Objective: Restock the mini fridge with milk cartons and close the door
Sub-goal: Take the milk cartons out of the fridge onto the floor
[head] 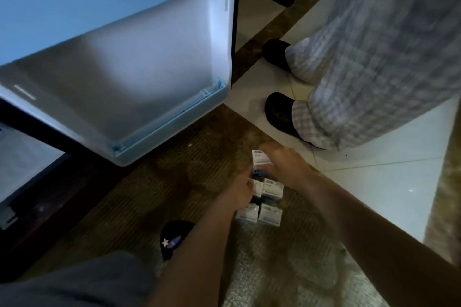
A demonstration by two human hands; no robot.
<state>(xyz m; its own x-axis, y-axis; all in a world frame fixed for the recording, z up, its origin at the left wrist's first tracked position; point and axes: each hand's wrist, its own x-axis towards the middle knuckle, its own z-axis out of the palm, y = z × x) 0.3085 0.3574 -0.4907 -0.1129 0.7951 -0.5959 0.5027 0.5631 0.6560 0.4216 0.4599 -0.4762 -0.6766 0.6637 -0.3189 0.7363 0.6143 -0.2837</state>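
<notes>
White milk cartons (pixel 270 214) are set on the carpet (pixel 174 182) below the open fridge door (pixel 124 57). The far carton (pixel 261 157) is clasped by the right hand (pixel 282 164); the left hand (pixel 240 188) is curled, its hold unclear. Sides should be gripped squarely.

The single head-worn wide-angle camera sits above the person's shoulders and faces steeply down and slightly forward. Both bare forearms run up from the bottom of the frame to the left hand (pixel 240 189) and right hand (pixel 284 167) near its centre. The view is close, at arm's reach of the milk cartons (pixel 270 214) standing near the right edge of the rug (pixel 174 182). It also takes in the open fridge door (pixel 124 57) at upper left and a second person's legs (pixel 374 70) on the tiled floor (pixel 374 194) at upper right.
</notes>
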